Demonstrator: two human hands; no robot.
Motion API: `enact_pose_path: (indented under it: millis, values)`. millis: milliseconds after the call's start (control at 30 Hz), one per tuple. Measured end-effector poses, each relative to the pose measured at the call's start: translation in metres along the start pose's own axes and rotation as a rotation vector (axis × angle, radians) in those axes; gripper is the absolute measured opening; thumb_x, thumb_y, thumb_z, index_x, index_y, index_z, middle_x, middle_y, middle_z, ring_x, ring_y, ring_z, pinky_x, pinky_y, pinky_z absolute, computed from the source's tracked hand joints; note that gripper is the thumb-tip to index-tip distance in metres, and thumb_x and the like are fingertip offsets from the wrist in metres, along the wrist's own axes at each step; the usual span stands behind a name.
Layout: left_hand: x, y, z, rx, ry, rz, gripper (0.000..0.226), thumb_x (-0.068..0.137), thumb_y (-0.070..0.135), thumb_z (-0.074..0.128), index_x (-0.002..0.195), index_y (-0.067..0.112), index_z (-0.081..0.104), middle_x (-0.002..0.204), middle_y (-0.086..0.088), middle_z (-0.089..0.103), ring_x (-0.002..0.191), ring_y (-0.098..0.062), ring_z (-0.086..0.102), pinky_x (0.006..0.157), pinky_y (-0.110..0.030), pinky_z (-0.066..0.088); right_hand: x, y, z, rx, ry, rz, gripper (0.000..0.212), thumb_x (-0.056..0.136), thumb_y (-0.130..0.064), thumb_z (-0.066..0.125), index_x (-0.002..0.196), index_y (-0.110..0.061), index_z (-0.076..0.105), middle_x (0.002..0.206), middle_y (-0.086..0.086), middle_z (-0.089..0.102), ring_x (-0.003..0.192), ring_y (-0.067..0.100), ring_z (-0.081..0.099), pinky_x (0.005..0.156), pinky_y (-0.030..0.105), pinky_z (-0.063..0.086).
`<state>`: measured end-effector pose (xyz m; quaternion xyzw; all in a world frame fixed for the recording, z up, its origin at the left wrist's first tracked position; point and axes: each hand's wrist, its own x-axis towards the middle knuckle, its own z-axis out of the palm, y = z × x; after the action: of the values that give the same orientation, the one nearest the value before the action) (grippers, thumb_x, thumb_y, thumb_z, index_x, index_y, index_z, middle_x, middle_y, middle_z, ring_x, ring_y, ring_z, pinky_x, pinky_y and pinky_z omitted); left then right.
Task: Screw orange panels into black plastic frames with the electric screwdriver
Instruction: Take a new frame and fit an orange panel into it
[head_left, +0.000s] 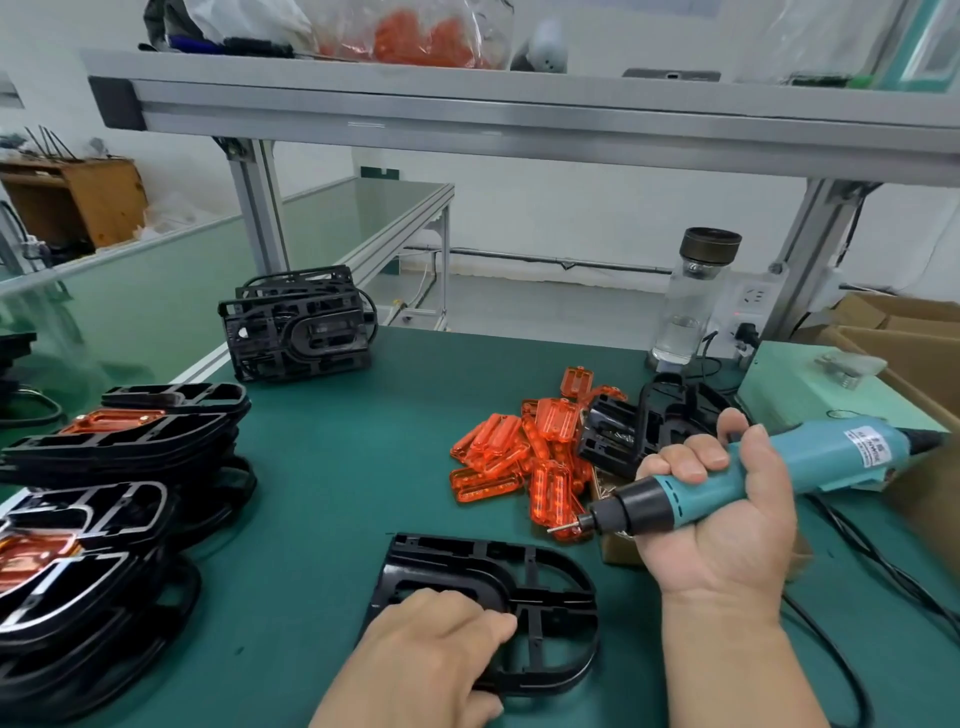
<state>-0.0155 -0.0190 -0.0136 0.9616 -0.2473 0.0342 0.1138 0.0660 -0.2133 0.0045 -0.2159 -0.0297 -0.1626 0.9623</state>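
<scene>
Frame is lying flat on the green mat at the front, with the left hand gripping its near-left edge. The right hand is holding the screwdriver raised just right of it, bit pointing left. Orange panels are lying piled just behind.

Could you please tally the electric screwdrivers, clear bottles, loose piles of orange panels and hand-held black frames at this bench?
electric screwdriver: 1, gripped by the right hand
clear bottle: 1
loose pile of orange panels: 1
black frame held by the left hand: 1
Total: 4
</scene>
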Motion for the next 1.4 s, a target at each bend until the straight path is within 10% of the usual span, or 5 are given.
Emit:
enact_pose_path:
  millis: [233,633,933,1167,1400]
  values:
    - [-0.006,0.001,0.021,0.012,0.073,0.061,0.065,0.024,0.061,0.085,0.085,0.042,0.074,0.078,0.027,0.064,0.067,0.01,0.061,0.059,-0.004,0.047,0.0,0.001,-0.001,-0.004,0.001,0.005,0.01,0.083,-0.032,0.055,0.089,-0.024,0.056,0.058,-0.012,0.045,0.046,0.003,0.044,0.054,0.018,0.044]
    - [0.004,-0.034,-0.001,-0.28,0.45,-0.291,0.022,0.083,0.018,0.068,0.103,0.026,0.07,0.099,0.019,0.064,0.092,0.004,0.055,0.08,0.006,0.027,0.001,0.003,-0.002,0.004,0.002,0.019,0.01,0.083,-0.032,0.055,0.088,-0.024,0.056,0.057,-0.012,0.046,0.047,0.003,0.044,0.054,0.018,0.045]
    - [0.019,-0.062,0.009,-0.264,0.214,-0.395,0.048,0.09,0.032,0.058,0.136,0.032,0.045,0.138,0.016,0.047,0.129,-0.004,0.041,0.102,-0.013,0.025,0.0,0.004,-0.001,0.0,0.001,0.028,0.01,0.082,-0.032,0.056,0.089,-0.024,0.057,0.058,-0.012,0.046,0.046,0.003,0.044,0.054,0.018,0.044]
    - [0.038,-0.072,-0.002,-0.282,-0.011,-0.255,0.021,0.084,0.036,0.066,0.104,0.042,0.064,0.096,0.018,0.054,0.09,0.002,0.052,0.076,-0.007,0.034,-0.002,0.0,-0.001,0.025,-0.045,0.017,0.011,0.086,-0.033,0.053,0.091,-0.024,0.057,0.057,-0.012,0.045,0.046,0.002,0.044,0.053,0.018,0.045]
    - [0.072,-0.068,-0.026,-0.309,0.406,-0.349,0.013,0.078,0.026,0.073,0.089,0.033,0.072,0.074,0.018,0.057,0.079,-0.011,0.057,0.069,-0.023,0.037,-0.002,-0.008,0.001,0.108,-0.178,0.029,0.028,0.066,-0.031,0.076,0.089,-0.023,0.062,0.058,-0.013,0.045,0.046,0.002,0.045,0.053,0.018,0.046]
